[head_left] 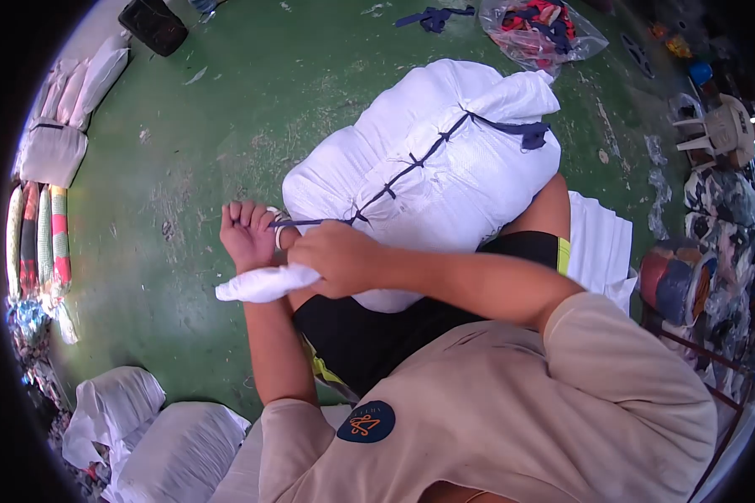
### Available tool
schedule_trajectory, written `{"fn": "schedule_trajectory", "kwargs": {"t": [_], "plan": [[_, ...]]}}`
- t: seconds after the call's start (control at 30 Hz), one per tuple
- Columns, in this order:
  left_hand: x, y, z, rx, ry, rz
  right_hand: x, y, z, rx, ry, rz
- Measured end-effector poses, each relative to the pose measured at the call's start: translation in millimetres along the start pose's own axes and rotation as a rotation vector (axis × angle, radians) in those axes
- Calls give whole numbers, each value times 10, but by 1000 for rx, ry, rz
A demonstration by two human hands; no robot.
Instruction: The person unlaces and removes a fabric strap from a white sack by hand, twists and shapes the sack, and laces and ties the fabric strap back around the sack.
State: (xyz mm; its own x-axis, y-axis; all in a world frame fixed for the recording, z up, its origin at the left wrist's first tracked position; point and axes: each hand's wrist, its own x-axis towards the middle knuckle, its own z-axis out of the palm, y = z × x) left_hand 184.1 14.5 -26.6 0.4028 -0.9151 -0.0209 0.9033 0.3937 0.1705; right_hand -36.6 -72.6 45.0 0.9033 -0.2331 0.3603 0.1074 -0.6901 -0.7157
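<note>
A stuffed white woven sack (pixel 377 151) lies across my lap, tilted up to the right. Along its closed edge runs a dark cloth strip (pixel 428 155) with several knots, and its loose end hangs at the upper right. My left hand (pixel 247 235) has its fingers curled round the other end of this strip, pulled taut to the left of the sack. Close beside it, my right hand (pixel 335 258) is closed on the sack's twisted white corner (pixel 264 283), which sticks out to the left. The right fingertips are partly hidden.
On the green floor (pixel 184 151) stand a clear bag of coloured scraps (pixel 545 33), dark cloth strips (pixel 434 18) and a black container (pixel 153 27). Folded white sacks (pixel 600 247) lie on the right, filled sacks (pixel 180 448) at lower left. A plastic chair (pixel 721 130) stands farther right.
</note>
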Motion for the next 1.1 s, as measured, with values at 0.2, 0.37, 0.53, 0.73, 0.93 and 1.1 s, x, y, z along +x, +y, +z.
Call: {"fn": "schedule_trajectory", "kwargs": {"t": [0.2,0.37,0.53,0.73,0.93,1.1], "plan": [[-817,-34,94,28,143,258,-327,-22,-336,116,-43,-154],[-304,48,228,230,492,421,-353,-2,-404,173,-98,-186],[-404,-229,616,541,621,358,-385,67,-417,213,24,-233],[-1790,-1281,1410,246,422,1,-428,71,-315,307,97,-239],[-1827,-1437,1161,389,466,46,-429,89,-405,300,44,-246],[-1170,-1492,1442,691,735,196,-399,100,-313,312,127,-217]]}}
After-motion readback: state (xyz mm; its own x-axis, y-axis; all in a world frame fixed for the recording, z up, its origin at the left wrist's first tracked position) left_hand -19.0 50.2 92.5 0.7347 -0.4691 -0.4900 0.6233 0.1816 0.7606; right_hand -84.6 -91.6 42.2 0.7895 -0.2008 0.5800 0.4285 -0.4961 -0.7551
